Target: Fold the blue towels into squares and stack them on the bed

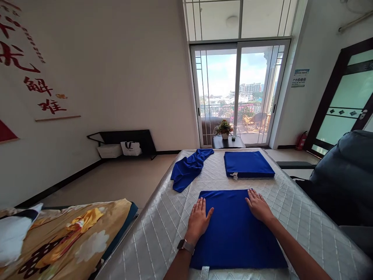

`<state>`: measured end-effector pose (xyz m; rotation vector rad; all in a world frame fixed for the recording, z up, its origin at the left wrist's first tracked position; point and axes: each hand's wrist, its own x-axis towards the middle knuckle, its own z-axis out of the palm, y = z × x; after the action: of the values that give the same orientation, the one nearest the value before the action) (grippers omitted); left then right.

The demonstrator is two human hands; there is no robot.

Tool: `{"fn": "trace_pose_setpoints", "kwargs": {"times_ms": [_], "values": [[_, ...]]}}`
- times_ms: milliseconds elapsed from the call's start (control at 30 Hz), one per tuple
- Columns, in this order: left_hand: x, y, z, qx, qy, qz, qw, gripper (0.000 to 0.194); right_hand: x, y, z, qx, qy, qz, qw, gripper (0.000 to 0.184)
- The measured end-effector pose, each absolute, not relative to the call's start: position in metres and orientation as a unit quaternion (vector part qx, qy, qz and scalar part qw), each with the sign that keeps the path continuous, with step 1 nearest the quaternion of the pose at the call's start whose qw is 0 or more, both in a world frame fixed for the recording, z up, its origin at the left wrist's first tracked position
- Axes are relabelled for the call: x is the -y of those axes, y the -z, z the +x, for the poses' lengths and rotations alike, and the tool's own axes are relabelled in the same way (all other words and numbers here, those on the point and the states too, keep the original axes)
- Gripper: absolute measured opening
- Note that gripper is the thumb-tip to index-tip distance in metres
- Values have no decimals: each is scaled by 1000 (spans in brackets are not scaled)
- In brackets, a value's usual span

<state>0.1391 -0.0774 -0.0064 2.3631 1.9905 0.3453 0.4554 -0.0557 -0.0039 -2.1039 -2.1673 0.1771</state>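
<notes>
A folded blue cloth (233, 233) lies flat on the quilted silver bed cover (291, 202) right in front of me. My left hand (198, 219) rests flat on its left edge, fingers stretched out, a watch on the wrist. My right hand (258, 206) lies flat on its upper right part, fingers spread. Farther back sits a neat stack of folded blue cloths (247, 164) with a white label at its front corner. A crumpled blue cloth (188, 169) lies unfolded at the back left.
A dark armchair (346, 179) stands at the bed's right. A floral quilt (67, 237) lies lower left. Beyond the bed a small black table holds a potted plant (224, 129) before glass balcony doors. A low black shelf (125, 144) lines the left wall.
</notes>
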Motion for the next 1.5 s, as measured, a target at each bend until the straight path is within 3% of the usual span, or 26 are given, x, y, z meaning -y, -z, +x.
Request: {"fn": "trace_pose_setpoints", "kwargs": {"times_ms": [367,600,767,1167,1367,1500], "values": [[72,-9,152,-628,-147,762,-57,72,39,30,459,694,-50,-713,86,68],[58,-17,262,-438,-159,885,14,64,37,29,461,699,-54,-706,99,68],[34,-3,316,-454,-146,878,34,65,38,27,462,701,-64,-703,98,66],[14,7,144,-627,-78,775,-19,64,36,28,461,691,-64,-714,95,66],[5,23,129,-639,-112,761,7,70,34,26,462,697,-61,-710,77,67],[-2,30,123,-625,-186,758,23,62,32,28,468,693,-60,-715,64,66]]}}
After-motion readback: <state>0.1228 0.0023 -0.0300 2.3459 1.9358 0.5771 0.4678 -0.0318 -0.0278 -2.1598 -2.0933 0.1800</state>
